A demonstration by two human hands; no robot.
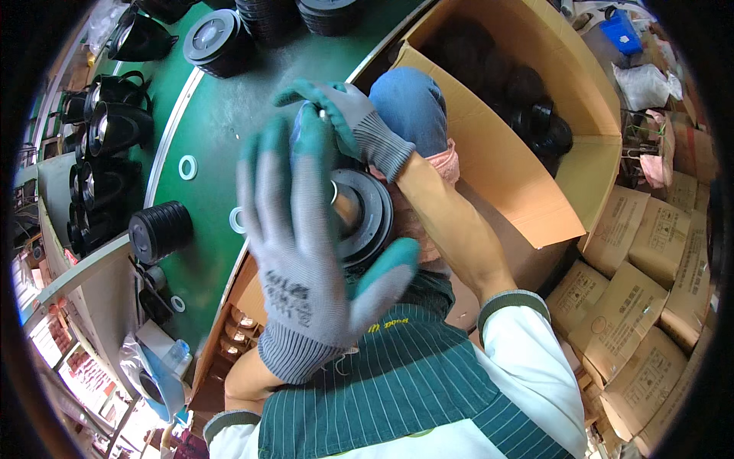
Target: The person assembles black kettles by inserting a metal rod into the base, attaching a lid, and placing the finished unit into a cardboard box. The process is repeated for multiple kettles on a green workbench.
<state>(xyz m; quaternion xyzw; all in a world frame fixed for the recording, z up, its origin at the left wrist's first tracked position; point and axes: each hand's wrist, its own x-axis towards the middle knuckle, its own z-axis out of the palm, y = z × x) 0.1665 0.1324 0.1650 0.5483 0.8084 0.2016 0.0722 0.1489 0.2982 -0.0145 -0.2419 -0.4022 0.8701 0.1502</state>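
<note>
My left hand [294, 237], in a grey glove with green fingertips, is raised with its back up. Its fingers are stretched out and the thumb stands apart. Past it, my right hand [348, 115] in a matching glove has its fingers bent, partly behind my left fingertips. What lies between its fingers, if anything, is hidden; a small shiny spot and a bit of blue show there. Beneath my left hand, near my lap, a round black plastic part [375, 218] with a metallic-looking centre is partly covered by the palm.
A green worktable [218, 115] carries stacked black discs [210, 38], a white ring [187, 167] and black kettle-like housings [115, 126]. On the right, an open cardboard box [489, 161] holds black parts. Closed cartons [619, 314] are stacked beyond it.
</note>
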